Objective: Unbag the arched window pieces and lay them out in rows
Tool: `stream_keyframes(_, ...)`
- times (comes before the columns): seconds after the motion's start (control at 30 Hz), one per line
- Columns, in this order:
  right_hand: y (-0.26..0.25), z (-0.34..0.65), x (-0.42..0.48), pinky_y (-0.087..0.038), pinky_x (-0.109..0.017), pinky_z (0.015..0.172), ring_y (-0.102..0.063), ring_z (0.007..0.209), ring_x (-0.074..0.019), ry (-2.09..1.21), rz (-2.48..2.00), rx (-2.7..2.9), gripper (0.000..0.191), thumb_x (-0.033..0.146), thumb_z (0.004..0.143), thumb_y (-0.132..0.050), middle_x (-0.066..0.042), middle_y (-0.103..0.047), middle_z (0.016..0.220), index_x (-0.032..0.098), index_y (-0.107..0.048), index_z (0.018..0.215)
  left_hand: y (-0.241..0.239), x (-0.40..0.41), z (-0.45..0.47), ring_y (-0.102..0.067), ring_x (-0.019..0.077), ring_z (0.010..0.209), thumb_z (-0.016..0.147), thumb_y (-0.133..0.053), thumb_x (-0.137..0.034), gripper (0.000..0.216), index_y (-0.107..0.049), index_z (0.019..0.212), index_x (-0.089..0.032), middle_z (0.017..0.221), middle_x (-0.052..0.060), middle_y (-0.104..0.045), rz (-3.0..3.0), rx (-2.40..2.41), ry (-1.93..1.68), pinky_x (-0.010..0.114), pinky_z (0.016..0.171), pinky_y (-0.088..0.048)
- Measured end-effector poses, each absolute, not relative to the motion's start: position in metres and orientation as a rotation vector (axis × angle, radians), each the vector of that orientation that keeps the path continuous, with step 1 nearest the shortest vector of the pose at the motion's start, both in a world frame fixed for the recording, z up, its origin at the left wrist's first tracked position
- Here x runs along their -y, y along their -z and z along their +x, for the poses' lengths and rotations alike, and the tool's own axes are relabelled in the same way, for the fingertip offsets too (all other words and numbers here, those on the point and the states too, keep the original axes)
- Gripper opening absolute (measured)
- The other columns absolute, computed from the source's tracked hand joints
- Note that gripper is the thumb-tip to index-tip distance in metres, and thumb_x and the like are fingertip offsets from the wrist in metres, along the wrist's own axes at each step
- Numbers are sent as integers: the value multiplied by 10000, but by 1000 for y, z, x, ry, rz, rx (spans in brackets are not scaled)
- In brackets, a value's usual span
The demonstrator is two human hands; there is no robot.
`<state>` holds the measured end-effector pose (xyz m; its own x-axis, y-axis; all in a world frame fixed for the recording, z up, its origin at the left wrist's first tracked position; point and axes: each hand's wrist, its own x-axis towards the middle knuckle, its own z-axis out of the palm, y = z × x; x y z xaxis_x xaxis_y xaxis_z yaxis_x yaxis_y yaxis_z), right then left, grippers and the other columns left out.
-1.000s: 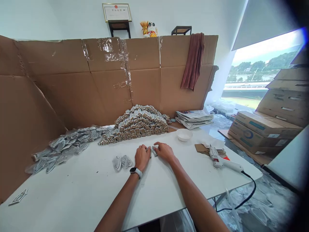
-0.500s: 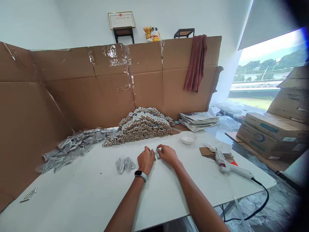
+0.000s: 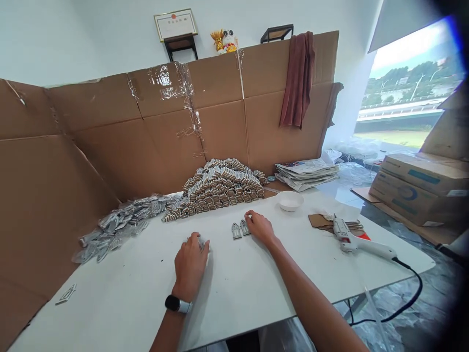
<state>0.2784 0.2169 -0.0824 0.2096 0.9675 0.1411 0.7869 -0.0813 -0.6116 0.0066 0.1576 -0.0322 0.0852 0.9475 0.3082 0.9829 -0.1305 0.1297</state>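
Note:
My left hand (image 3: 190,266), with a watch on its wrist, is closed over a small clear plastic bag (image 3: 201,243) of grey parts; the palm hides most of it. Two small grey arch-shaped pieces with openwork lie side by side on the white table. The left arch-shaped piece (image 3: 236,231) is untouched. At the edge of the right arch-shaped piece (image 3: 244,227), the thumb and fingers of my right hand (image 3: 261,229) are pinched together.
Behind stands a large stack of similar pieces (image 3: 223,188), with bagged parts (image 3: 124,220) to its left. A white bowl (image 3: 290,201), cardboard pieces (image 3: 318,221) and a corded glue gun (image 3: 357,239) are on the right. A lone frame-shaped piece (image 3: 66,294) lies at left.
My left hand has left the arch-shaped pieces and moved left and nearer, onto the bagged parts. Both pieces now show on the table. My right hand stays by them.

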Motion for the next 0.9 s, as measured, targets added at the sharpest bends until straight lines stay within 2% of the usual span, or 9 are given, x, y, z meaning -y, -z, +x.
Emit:
stream_keyframes(0.2,83,278,-215,-395,-314,743,-725,974,-266,-423,-1887,1596,311,312,1098,-427,-101,-800,1136,238,-697,1233,56,-147,-7,-706,337,1059,1057,-533,-439,370,-528,1360,-226,1242,142,-720,-2216,2013,668,386,768,-490)
stream_keyframes(0.33,84,278,-215,-402,-319,756,-716,948,-267,-434,-1850,1570,294,300,1084,-450,-98,-799,1091,236,-711,1202,58,-158,-9,-699,319,1032,1037,-523,-354,295,-572,1305,-242,1156,110,-735,-2341,1981,796,397,824,-506)
stream_keyframes(0.47,83,276,-216,-412,-309,774,-694,972,-244,-422,-1767,1512,292,277,1069,-443,-74,-777,1120,249,-699,1206,53,-176,-5,-668,299,992,959,-593,-318,301,-645,1248,-252,1004,66,-727,-2494,1908,1171,408,883,-497)
stream_keyframes(0.63,78,263,-215,-449,-289,806,-663,905,-194,-390,-1581,1526,293,234,1011,-481,-13,-727,1045,265,-688,1216,39,-208,16,-670,242,834,879,-683,-372,307,-703,1155,-238,938,52,-722,-2579,1906,1655,367,784,-514)
stream_keyframes(0.77,74,250,-210,-499,-270,846,-658,850,-156,-390,-1395,1636,464,137,873,-588,7,-702,1153,305,-701,1291,31,-230,38,-696,216,824,834,-734,-468,433,-669,1174,-207,930,52,-726,-2621,1851,1968,334,763,-537)
stream_keyframes(0.9,71,241,-205,-516,-278,971,-687,1056,-180,-392,-1257,1713,582,113,826,-658,-6,-711,1289,320,-689,1369,33,-236,55,-710,209,809,762,-812,-534,566,-651,1177,-185,941,75,-761,-2575,1887,2293,305,701,-518)
